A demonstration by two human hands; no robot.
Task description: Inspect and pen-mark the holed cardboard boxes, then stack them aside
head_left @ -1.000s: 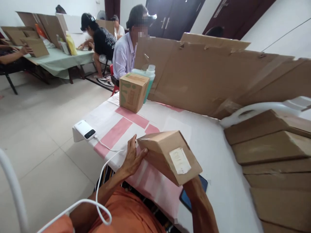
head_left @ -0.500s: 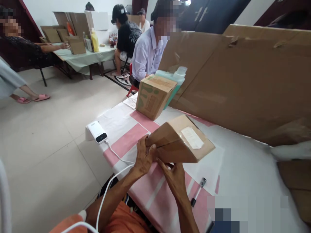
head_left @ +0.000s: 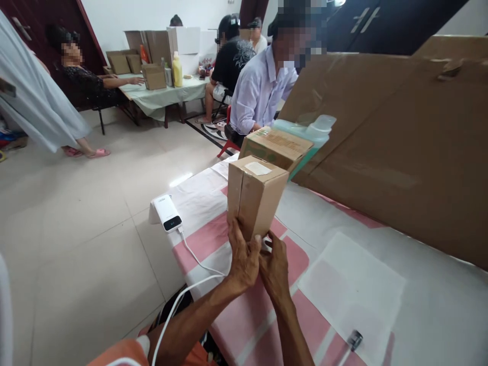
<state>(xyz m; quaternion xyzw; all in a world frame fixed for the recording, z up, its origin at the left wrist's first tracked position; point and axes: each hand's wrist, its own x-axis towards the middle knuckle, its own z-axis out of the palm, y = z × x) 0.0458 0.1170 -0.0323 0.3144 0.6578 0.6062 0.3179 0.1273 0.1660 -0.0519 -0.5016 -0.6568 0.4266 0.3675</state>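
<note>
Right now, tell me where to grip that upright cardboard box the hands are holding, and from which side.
Grip the cardboard box low on its two broad side faces, coming from the near side, where the left hand and right hand already sit. It stands tall and narrow, so a low two-sided hold probably steadies it best. The labelled top is taped flat and offers little purchase.

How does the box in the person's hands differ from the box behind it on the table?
The held box is plain brown with a white label on top; the rear box carries green print. The held box stands upright, gripped at its lower end by the left hand and right hand; the rear box sits untouched beside a teal bottle. The held box looks taller and narrower. Both are closed cardboard boxes over the pink-and-white table.
</note>
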